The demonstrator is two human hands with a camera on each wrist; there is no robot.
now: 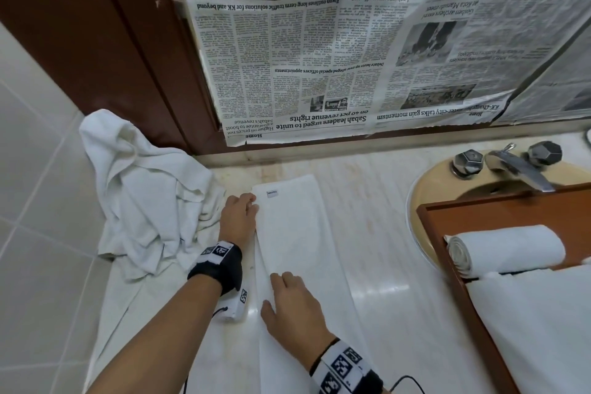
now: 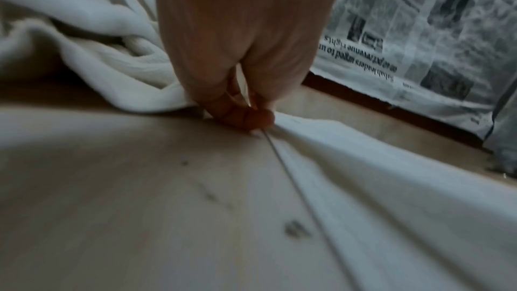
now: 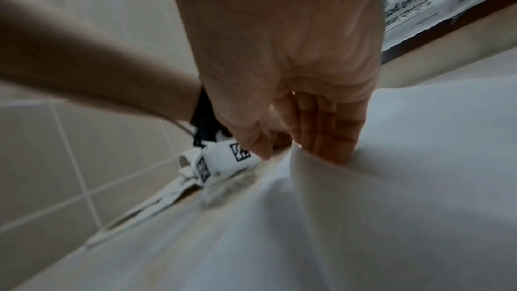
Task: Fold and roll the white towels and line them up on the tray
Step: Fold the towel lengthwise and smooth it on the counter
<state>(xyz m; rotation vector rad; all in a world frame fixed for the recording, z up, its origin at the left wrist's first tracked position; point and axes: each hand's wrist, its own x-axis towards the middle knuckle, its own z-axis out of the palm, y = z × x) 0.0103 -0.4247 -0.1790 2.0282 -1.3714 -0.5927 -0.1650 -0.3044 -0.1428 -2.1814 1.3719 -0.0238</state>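
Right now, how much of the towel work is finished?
Done: one rolled towel lies on the wooden tray. In hand: a folded towel lies as a long strip on the counter; the left hand grips its far edge, the right hand presses it flat. Left: rolling it, then the crumpled pile.

Matt white cloth towel on glossy marble counter; wooden tray, chrome tap.

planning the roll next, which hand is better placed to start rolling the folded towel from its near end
Probably the right hand: it lies on the folded towel toward its near end. The left hand is up at the far corner by the label, better placed to pin that end.
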